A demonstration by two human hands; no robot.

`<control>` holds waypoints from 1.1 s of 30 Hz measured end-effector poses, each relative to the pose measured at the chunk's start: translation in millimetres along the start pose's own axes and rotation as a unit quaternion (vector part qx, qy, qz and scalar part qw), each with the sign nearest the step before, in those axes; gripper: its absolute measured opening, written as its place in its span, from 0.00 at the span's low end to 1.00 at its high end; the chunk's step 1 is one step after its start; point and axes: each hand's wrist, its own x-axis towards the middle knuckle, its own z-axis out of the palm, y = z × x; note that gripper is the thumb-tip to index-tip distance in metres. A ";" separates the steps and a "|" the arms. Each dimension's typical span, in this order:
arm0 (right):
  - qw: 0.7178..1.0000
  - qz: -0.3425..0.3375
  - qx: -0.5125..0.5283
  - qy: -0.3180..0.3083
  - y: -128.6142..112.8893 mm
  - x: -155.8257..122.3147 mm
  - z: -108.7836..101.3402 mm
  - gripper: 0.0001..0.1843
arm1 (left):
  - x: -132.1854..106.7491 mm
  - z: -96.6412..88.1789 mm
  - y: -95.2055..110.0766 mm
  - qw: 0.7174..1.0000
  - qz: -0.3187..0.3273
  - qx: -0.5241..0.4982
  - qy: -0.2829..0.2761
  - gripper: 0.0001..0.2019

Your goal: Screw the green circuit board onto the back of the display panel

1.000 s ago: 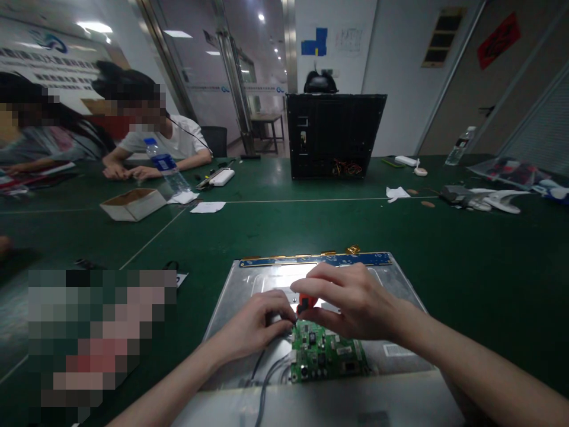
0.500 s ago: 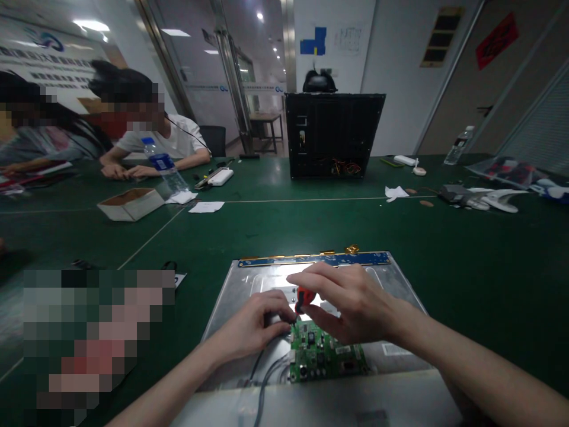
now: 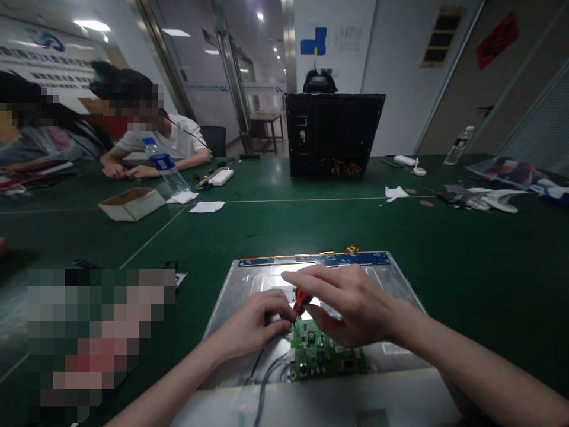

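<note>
We found two bare hands at work over a green circuit board [image 3: 326, 356], which lay on a silvery metal panel [image 3: 226, 302] at six o'clock on the dark green bench [image 3: 480, 255]; the left hand [image 3: 262, 320] bent its fingers inward at the board's eleven-o'clock corner, thumb and fingertips nearly together beside the lower end of a red-and-black screwdriver [image 3: 303, 298]; whether those fingertips gripped anything, we could not tell; the right hand [image 3: 349, 305] came in from four o'clock, partly open, its fingers stretched toward nine o'clock, with the screwdriver's handle held between them and the thumb; the handle tilted, its top leaning toward one o'clock.

We saw grey cables [image 3: 263, 385] curving from the board's nine-o'clock edge toward seven o'clock, and a blue strip board [image 3: 360, 259] along the panel's twelve-o'clock edge; across the bench, at twelve o'clock from the panel, stood a black housing [image 3: 335, 133] with orange wires [image 3: 349, 168] near its base; an open cardboard box [image 3: 132, 207] sat toward ten o'clock, near a tilted blue-capped bottle [image 3: 165, 168]; beyond the bottle, a co-worker in a white shirt [image 3: 182, 136] leaned on the bench.
</note>
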 end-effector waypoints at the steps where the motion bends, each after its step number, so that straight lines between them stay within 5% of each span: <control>1: 1.000 0.002 -0.002 0.000 -0.3 0.3 -0.2 0.22 | 0.1 0.1 0.0 1.000 -0.002 0.001 -0.002 0.04; 10: 0.999 -0.011 -0.046 0.002 3.8 -1.7 1.8 0.11 | 1.0 1.8 2.2 1.000 0.002 0.018 0.023 0.04; 16: 1.000 -0.001 0.005 -0.004 1.0 -1.1 0.8 0.19 | 1.4 0.8 2.1 1.000 -0.006 0.014 0.009 0.05; 25: 0.998 -0.004 -0.058 -0.001 1.6 -1.8 0.3 0.12 | 1.9 0.2 3.9 1.000 -0.001 0.015 0.022 0.04; 33: 1.000 -0.007 -0.003 -0.028 -0.7 -0.5 -2.9 0.22 | 1.4 0.7 4.5 1.000 -0.011 0.016 0.017 0.04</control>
